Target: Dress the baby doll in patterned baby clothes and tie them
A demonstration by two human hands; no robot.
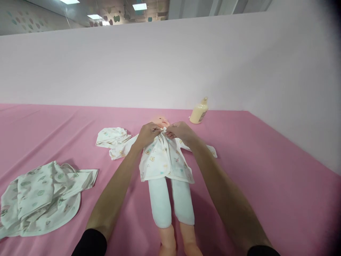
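A baby doll [167,236] lies on its back, head toward the wall, in white leggings [160,202] and a white printed jacket [166,163] with its sleeves spread out. At the jacket's neckline, my left hand [149,133] pinches the collar edge beside a small button. Just right of it, my right hand [181,131] pinches the other collar edge, fingers curled. Both hands are close together below the doll's chin, and they cover part of its head and shoulders.
A folded printed cloth [112,137] lies left of the doll. Nearer on the left is a crumpled leaf-print cloth [45,195]. A cream pump bottle [199,112] stands at the back right on the pink sheet [253,170], before a white wall [119,67].
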